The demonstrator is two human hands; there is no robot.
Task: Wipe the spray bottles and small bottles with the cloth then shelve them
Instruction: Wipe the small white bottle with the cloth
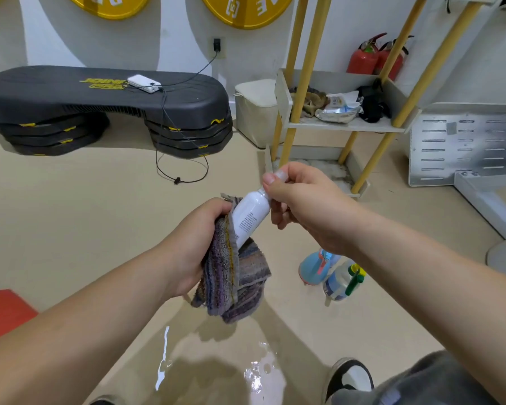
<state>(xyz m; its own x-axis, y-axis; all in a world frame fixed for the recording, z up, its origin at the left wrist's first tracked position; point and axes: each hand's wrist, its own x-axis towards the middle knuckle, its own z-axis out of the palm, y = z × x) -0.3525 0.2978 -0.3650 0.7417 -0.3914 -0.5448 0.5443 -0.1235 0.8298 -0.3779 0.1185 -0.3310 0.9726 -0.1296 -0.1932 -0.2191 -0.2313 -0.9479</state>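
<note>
- My right hand (301,206) pinches the bottle (250,217) at its cap end, fingers curled round the neck. I judge this keeps the white body free for wiping.
- My left hand (193,244) grips the cloth (231,276), which wraps the bottle's lower end. The bottle is tilted in the air between both hands, above the floor, so this looks like the wiping step.
- A blue sprayer (313,267) and a clear sprayer (341,282) stand side by side on the floor beneath my right forearm. They are probably waiting their turn, near the shelf (345,127).
- The shelf's middle tier carries rags and a packet.
- Hidden: the bottle's base is inside the cloth, its cap sits mostly behind my fingers, and the label print is too small to read. My arm cuts off the blue sprayer's top.
</note>
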